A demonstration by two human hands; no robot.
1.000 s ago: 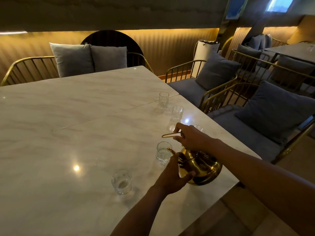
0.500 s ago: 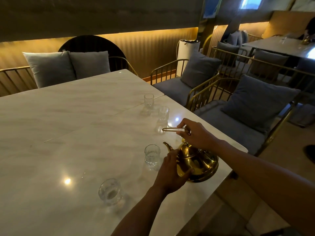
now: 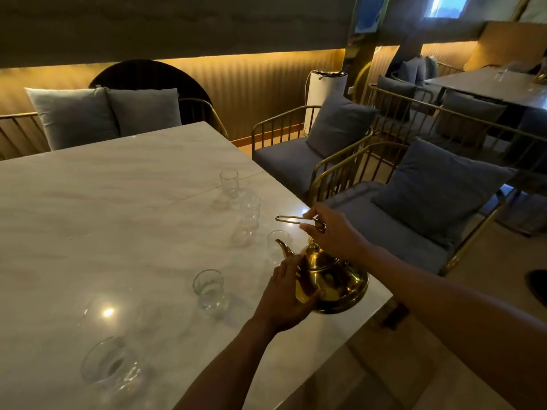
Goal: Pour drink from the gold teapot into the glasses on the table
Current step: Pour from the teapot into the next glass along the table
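The gold teapot [image 3: 334,281] hangs over the near right edge of the marble table [image 3: 112,208], its spout pointing left and up. My right hand [image 3: 334,235] grips its thin wire handle from above. My left hand [image 3: 288,300] cups the pot's left side under the spout. Several small clear glasses stand in a loose row: one [image 3: 278,244] just behind the spout, one [image 3: 209,292] left of my left hand, one [image 3: 111,365] blurred at the near left, and two farther back [image 3: 250,213] [image 3: 228,182]. The glass left of my hand holds a little clear liquid.
Gold-framed chairs with grey cushions [image 3: 340,128] [image 3: 435,187] line the table's right side. Two grey pillows [image 3: 103,113] lean on a bench behind the table. A white cylinder [image 3: 325,93] stands by the wall. Another table [image 3: 488,84] is at the far right.
The teapot has shifted right along the row of glasses, from beside one glass to just in front of the following one. Both hands have kept their hold. The view has swung left and down.
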